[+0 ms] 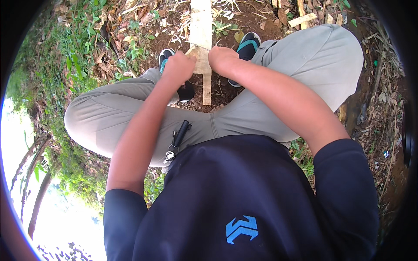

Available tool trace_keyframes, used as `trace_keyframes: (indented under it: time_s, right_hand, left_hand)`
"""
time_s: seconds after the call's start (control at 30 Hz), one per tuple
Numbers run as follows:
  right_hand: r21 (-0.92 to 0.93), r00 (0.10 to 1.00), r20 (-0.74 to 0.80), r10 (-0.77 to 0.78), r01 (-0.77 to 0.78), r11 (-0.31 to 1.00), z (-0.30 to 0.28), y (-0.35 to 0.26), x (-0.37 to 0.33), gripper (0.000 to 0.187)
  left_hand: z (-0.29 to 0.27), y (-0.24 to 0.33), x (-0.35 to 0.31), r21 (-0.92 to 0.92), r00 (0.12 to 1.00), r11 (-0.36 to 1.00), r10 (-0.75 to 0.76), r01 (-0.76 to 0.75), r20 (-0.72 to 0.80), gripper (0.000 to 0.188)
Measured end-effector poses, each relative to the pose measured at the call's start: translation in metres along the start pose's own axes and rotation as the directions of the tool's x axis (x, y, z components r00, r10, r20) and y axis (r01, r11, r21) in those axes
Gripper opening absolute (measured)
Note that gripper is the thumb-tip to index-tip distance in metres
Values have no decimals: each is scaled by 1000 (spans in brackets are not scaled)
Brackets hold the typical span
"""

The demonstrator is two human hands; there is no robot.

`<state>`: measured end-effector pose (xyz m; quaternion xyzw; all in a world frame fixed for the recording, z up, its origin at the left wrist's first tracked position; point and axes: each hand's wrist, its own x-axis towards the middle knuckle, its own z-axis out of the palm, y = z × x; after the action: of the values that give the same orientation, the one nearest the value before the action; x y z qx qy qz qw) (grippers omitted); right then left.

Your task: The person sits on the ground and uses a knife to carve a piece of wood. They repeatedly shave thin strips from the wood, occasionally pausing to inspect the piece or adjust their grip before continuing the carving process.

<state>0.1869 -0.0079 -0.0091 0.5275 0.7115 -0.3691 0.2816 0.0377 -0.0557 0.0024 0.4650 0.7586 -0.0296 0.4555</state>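
A long pale wooden board (201, 24) runs from the far edge down between my feet. Between my hands a shorter flat piece of wood (201, 61) overlaps its near end. A narrow wooden strip (207, 91) sticks out toward me below that piece. My left hand (179, 67) is closed at the shorter piece's left edge, fingers pinching its corner. On the opposite edge my right hand (223, 58) is closed in a fist, knuckles up. Whatever my right fingers hold is hidden beneath the hand. A thin dark line crosses the wood between both hands.
My shoes (249, 45) flank the board, and my bent knees spread to either side. Wood offcuts (302, 20) lie at the far right on brown soil (265, 21). Green plants and dry leaves (126, 41) cover the ground at left. Keys (170, 153) hang at my waist.
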Motion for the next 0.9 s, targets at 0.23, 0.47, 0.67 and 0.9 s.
trace_keyframes:
  time_s: [0.23,0.47,0.67,0.9]
  right_hand:
    - [-188,990,121,-72,94,978,-20,-15,-12,27]
    - [-155,994,113,-12,29,987,-22,-20,-22,30]
    - [-190,995,87,43,-26,982,-12,-29,-16,37]
    - [-132,996,81,35,-24,991,3,-14,18,36]
  left_hand:
    - [-27,0,1,20,995,999,-44,42,87,58]
    - [-15,-1,-1,57,997,998,-29,25,65,62]
    - [-20,4,-1,139,996,989,-66,57,64,55]
    - [-17,3,4,127,997,992,-30,22,67,51]
